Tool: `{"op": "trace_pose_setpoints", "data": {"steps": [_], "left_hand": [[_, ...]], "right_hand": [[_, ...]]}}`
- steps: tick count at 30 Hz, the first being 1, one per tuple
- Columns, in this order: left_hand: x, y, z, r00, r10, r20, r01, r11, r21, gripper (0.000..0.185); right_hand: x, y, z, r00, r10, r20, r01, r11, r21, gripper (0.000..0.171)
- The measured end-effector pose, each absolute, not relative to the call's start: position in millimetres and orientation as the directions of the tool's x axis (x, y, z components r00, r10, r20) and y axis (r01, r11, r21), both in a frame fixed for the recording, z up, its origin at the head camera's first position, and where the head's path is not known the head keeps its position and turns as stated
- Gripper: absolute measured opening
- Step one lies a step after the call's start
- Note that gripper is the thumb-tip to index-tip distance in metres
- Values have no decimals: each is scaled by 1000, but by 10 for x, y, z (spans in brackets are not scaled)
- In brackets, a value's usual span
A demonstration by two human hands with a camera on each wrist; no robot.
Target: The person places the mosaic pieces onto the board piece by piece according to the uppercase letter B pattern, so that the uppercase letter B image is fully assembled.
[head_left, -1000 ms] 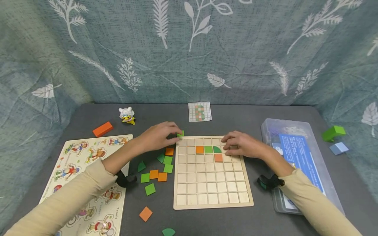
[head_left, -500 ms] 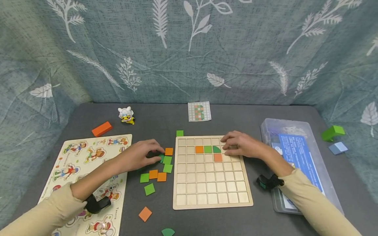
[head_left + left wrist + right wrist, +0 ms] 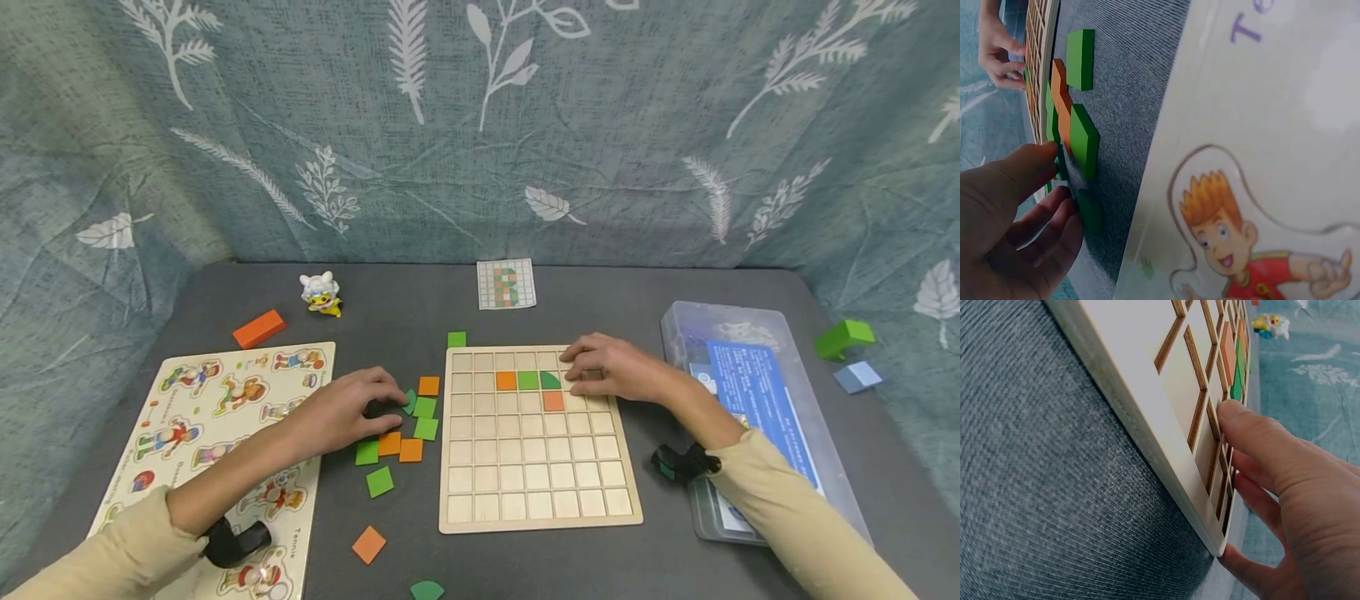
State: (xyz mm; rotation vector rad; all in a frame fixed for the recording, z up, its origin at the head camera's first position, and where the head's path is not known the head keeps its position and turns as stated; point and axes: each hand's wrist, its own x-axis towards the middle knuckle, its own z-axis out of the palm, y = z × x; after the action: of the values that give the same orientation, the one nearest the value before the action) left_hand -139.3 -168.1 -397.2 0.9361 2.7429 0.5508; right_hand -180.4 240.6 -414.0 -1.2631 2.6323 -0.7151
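Our left fingers (image 3: 1054, 206) curl around a dark green quarter-round tile (image 3: 1088, 212), thumb above and fingertips beneath, pinching it where it lies on the grey table (image 3: 420, 312) left of centre in the head view. That left hand (image 3: 341, 410) sits just beside the loose cluster of green and orange tiles (image 3: 408, 425), between the picture puzzle board (image 3: 187, 417) at the lower left and the wooden grid board (image 3: 536, 467) in the middle. Our right hand (image 3: 611, 368) rests on the grid board's upper right part, fingers nearly straight and relaxed, gripping nothing, with fingertips just beside the green quarter-round piece (image 3: 551, 380) already seated in the row with an orange tile (image 3: 507, 380) and a green tile (image 3: 528, 380).
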Motion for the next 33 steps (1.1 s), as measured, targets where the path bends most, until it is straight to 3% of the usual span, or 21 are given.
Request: {"op": "trace_pose_setpoints", "data": {"steps": [10,18,27,33], "left_hand": [[-1441,-1735,-3923,-765,644,7,605,715,350,14],[-1448,-1631,-3925,-782,623,-7,589,744,316,11],[-1363,-1526,-3922,-786,618,37,614,771,169,13],[-1368,-1527,-3893,-792,608,53,606,774,184,14]], "right_hand": [[-1817,2397,-4127,-646,-760,74,-693,543,-473,15],[-1811,2399,-4132,-643,-762,71,-695,543,-471,15],[-1795,2401,-4153,-645,-761,73,-694,542,-474,14],[-1802,2402,-4152,-638,-765,86,-704,534,-469,14]]}}
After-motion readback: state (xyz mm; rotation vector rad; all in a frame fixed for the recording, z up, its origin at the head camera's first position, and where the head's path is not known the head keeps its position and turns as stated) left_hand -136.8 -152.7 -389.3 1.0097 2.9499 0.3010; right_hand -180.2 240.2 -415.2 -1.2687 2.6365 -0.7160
